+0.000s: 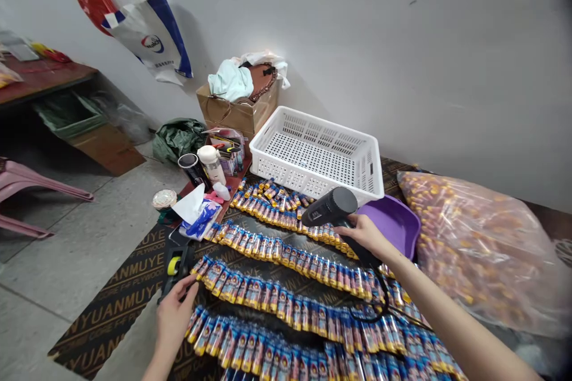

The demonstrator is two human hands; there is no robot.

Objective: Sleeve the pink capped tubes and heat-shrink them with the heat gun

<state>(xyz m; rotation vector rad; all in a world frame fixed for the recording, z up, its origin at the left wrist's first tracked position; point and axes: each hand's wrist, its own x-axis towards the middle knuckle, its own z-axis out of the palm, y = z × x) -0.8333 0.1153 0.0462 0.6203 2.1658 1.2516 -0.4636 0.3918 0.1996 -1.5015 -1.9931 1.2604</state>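
My right hand [364,233] is wrapped round the handle of a black hair dryer [333,205], its barrel aimed to the left above the rows. Long rows of small tubes [268,294] with blue tops, printed middles and yellow bottoms lie side by side on a dark plywood board [134,277]. At the left end of one row, my left hand [176,303] has its thumb and forefinger closed against the yellow end of a tube. A black tape dispenser [176,268] with a yellow core stands just beyond that hand. The dryer's cord loops down over the rows.
Behind the rows is a white plastic crate [319,181]. A purple scoop-shaped basin [393,223] and a large clear bag of tubes [482,244] are to the right. Tissues [201,217], a white bottle [211,164] and a cardboard box [227,108] stand at the left.
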